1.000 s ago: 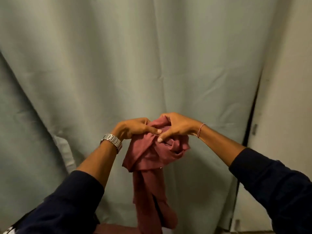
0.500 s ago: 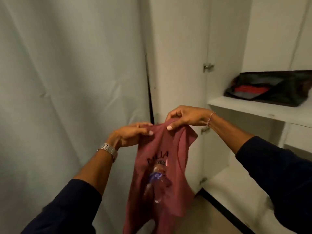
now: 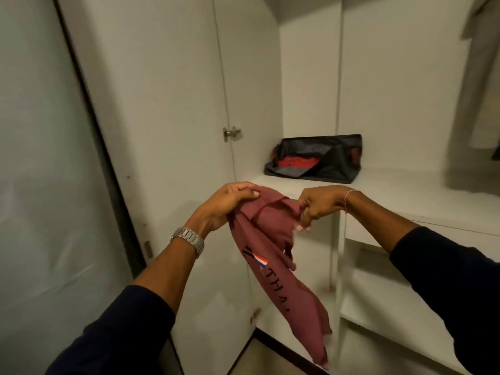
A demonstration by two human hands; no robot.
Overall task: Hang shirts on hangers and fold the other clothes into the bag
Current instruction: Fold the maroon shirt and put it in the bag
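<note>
Wardrobe (image 3: 173, 109) fills the view: white door swung open at left, carcass with shelves to the right. You stand facing its open side, so the storage sits within reach.

Shelf (image 3: 405, 196) at about hand height carries the bag (image 3: 316, 161), dark, unzipped, flap thrown back, red cloth showing inside. Left open like that, it looks ready to take folded pieces.

Pale garment (image 3: 479, 20) hangs at top right, mostly out of frame; whether it is on a hanger cannot be told.

Shirt (image 3: 273, 255), maroon, printed lettering and a small flag patch, hangs in the air between your hands, in front of the lower shelves and well short of the bag. It dangles bunched and twisted, not spread.

Left hand (image 3: 221, 207) is clenched on a bunched top edge, thumb over the cloth. Right hand (image 3: 316, 207) pinches the other top corner, fingers curled down. Holding both upper corners likely serves to shake it flat before folding.

Watch (image 3: 189, 239) on the left wrist.
</note>
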